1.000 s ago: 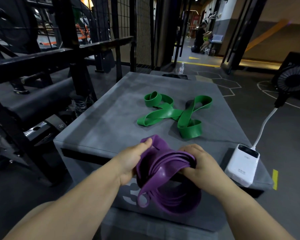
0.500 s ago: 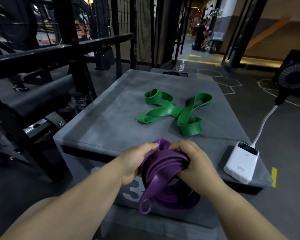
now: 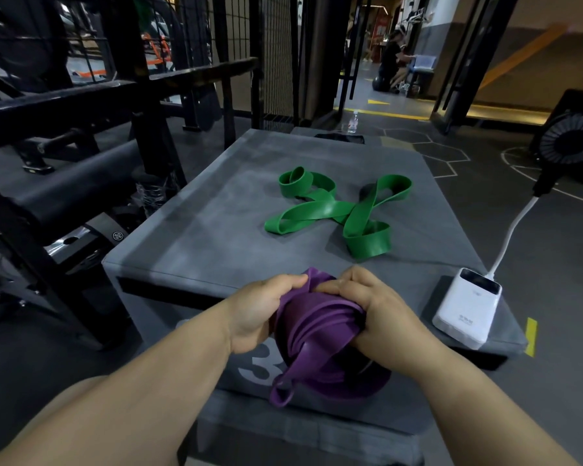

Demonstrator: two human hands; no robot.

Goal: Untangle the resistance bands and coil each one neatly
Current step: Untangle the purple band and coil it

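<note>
Both hands are clamping down on the purple band [image 3: 320, 334] now, low in the centre of the frame, just off the near edge of the grey box [image 3: 196, 237]. I'm pinching the left side of the bundle with my left hand [image 3: 260, 314], thumb over the top fold, while my right hand [image 3: 374, 311] is curling shut over the upper right of the loops. A second ago my hands were sitting apart with the coil fanned wide between them; now they're coming together at the top until thumb and knuckles nearly meet, and the loops are stacking tighter. That's telling me this coil is close to finished, I reckon, though one small end loop is still dangling at the bottom, and I'm judging it needs tucking in. Up in the middle of the frame the green band [image 3: 337, 210] is lying on the box top, still crossed and twisted, well apart from my hands. Over at the right edge the white power bank [image 3: 465, 307] is sitting untouched.
</note>
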